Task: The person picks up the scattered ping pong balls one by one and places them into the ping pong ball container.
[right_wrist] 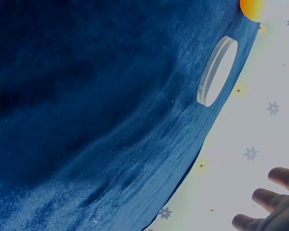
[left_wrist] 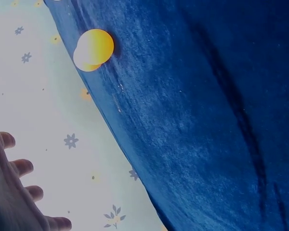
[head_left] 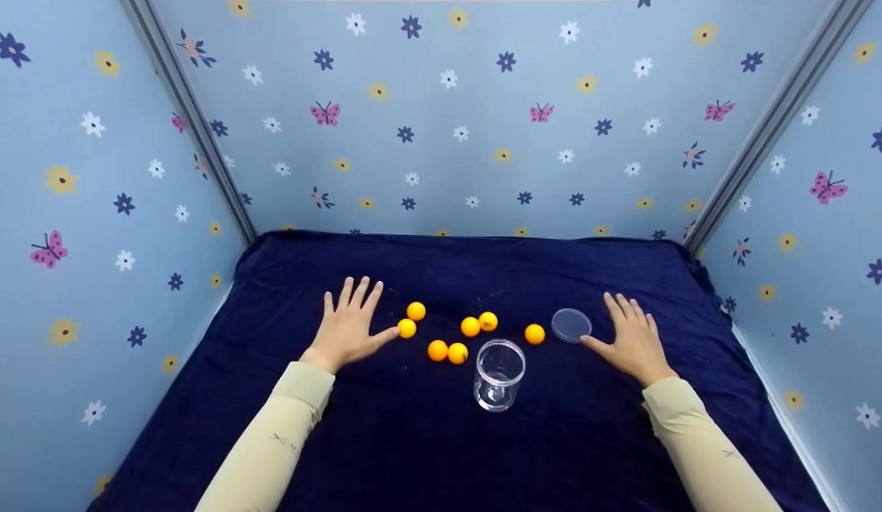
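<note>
Wide left hand (head_left: 350, 330) flanking round orange balls (head_left: 416, 311), wide right hand (head_left: 631, 343) flanking clear round lid (head_left: 571, 325); clear cylindrical jar (head_left: 496, 392) standing between

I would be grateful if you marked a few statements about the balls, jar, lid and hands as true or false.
1. A clear cylindrical jar stands upright on the dark blue cloth. True.
2. The round transparent lid sits on the jar. False: it lies on the cloth, close to the person's right grip.
3. Seven small orange balls lie on the cloth. True.
4. The person's left grip is closed round a ball. False: its fingers are spread and it holds nothing.
5. No ball is inside the jar. True.
</note>
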`<act>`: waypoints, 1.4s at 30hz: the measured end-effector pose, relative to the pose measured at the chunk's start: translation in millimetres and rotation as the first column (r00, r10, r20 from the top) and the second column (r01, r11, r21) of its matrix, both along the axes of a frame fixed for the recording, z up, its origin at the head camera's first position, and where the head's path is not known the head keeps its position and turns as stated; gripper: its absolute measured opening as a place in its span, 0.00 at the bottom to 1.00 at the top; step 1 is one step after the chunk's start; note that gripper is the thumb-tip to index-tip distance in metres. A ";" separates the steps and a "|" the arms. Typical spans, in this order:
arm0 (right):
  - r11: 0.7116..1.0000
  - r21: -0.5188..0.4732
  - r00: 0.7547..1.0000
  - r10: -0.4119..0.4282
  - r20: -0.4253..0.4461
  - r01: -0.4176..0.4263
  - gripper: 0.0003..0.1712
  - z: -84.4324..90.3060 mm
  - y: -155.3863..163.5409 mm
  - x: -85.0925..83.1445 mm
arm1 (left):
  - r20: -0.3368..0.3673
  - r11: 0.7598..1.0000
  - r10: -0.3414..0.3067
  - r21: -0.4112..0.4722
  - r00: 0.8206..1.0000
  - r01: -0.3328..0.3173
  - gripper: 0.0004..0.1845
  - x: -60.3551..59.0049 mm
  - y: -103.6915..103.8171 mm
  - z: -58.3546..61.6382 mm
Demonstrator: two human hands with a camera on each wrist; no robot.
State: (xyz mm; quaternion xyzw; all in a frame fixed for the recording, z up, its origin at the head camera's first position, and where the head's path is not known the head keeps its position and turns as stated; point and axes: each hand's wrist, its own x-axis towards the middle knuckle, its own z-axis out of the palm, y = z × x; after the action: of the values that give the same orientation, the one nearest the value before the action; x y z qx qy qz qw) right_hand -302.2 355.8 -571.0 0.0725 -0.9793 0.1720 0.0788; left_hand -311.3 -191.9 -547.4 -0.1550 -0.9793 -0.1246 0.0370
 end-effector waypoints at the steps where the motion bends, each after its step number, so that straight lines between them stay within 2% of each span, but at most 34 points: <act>1: 1.000 -0.005 1.000 0.001 -0.003 -0.002 0.61 -0.2 -0.1 0.3 | 0.005 1.000 -0.001 0.006 1.000 0.001 0.54 0.6 0.9 -0.4; 14: 0.998 -0.057 0.998 0.024 -0.059 -0.027 0.59 -0.9 -6.6 3.6 | 0.041 0.992 -0.051 0.117 0.998 0.046 0.56 5.3 16.9 -0.1; 24: 0.996 -0.079 0.996 0.027 -0.082 -0.034 0.58 -2.3 -10.4 5.9 | 0.053 0.986 -0.090 0.143 0.995 0.081 0.57 7.4 32.7 -0.5; 33: 0.996 -0.083 0.996 0.033 -0.088 -0.040 0.60 -5.5 -13.2 5.6 | 0.061 0.984 -0.106 0.148 0.992 0.096 0.55 8.4 40.6 -2.3; 42: 0.993 -0.104 0.992 0.047 -0.121 -0.060 0.59 -8.2 -15.4 6.1 | 0.031 0.976 -0.132 0.177 0.991 0.125 0.54 10.0 46.9 -3.2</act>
State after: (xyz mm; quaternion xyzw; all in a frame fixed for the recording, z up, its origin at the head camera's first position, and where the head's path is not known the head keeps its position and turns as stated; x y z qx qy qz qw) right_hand -296.1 340.4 -579.2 0.1044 -0.9599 0.2221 0.1357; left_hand -301.3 -145.0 -550.7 -0.2115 -0.9531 -0.2155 0.0215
